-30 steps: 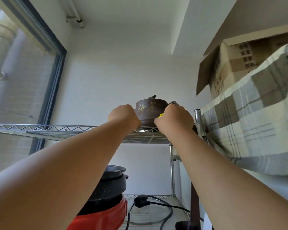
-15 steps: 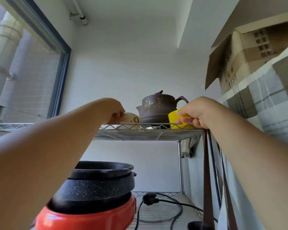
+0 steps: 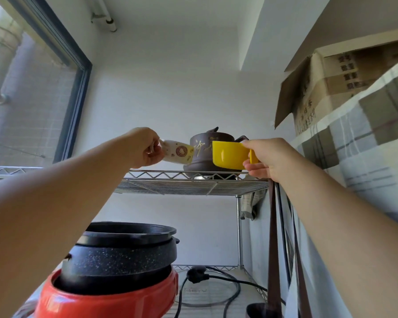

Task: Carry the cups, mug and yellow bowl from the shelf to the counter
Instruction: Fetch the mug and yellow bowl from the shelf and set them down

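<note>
The left hand (image 3: 145, 149) has its grip closed on a small white cup (image 3: 178, 153), tilted and lifted clear above the wire shelf (image 3: 193, 183). The right hand (image 3: 265, 158) pinches the handle of a yellow mug (image 3: 228, 154), held above the shelf's right front corner. Both pieces partly hide the brown teapot (image 3: 207, 157) standing behind them on the shelf. Below, near the lower shelf's front edge, sits a red cooker (image 3: 106, 294) with black pans stacked in it; behind lies what seems a black power cord (image 3: 216, 285).
</note>
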{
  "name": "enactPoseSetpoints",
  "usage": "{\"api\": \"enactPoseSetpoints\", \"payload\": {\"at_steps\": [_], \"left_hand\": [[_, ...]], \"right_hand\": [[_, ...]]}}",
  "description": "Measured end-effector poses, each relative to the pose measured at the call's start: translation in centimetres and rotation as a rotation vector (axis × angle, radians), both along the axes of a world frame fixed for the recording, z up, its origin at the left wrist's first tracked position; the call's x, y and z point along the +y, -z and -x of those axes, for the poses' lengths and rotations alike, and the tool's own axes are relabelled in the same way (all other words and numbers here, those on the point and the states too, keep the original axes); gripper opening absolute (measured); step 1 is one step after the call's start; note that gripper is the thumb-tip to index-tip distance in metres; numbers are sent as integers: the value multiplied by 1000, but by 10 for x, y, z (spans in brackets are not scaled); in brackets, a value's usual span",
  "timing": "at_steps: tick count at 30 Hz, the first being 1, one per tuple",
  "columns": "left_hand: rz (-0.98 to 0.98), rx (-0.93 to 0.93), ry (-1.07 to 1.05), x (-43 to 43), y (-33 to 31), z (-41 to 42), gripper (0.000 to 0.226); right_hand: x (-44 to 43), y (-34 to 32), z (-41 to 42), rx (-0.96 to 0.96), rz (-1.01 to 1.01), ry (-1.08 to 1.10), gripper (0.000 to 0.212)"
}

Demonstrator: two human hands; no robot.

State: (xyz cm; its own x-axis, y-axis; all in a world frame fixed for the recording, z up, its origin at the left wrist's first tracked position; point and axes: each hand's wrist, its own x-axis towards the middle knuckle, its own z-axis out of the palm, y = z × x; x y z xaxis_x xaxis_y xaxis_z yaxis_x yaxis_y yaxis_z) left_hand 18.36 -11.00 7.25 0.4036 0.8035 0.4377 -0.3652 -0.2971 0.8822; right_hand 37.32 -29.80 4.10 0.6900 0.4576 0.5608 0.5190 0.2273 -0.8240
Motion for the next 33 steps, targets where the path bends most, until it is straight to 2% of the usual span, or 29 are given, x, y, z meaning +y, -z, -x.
{"api": "enactPoseSetpoints", "payload": {"at_steps": [3, 8, 14, 22, 25, 29, 33], "left_hand": [[-21, -119, -2, -11, 0, 8, 26], [-48, -266, 51, -33, 15, 29, 24], [-5, -280, 97, -68, 69, 57, 28], [126, -262, 166, -96, 186, 93, 29], [196, -219, 182, -104, 242, 108, 32], [298, -169, 160, -115, 324, 123, 31], [375, -102, 119, -127, 407, 135, 33]], "right_hand": [[-9, -1, 14, -15, -70, -4, 32], [-31, 14, 41, -48, -166, -19, 32], [-60, 61, 67, -46, -158, -86, 29], [-97, 160, 98, 20, -92, -171, 34], [-108, 212, 107, 81, -48, -188, 40], [-121, 289, 115, 158, 27, -217, 35], [-131, 367, 121, 219, 134, -212, 40]]}}
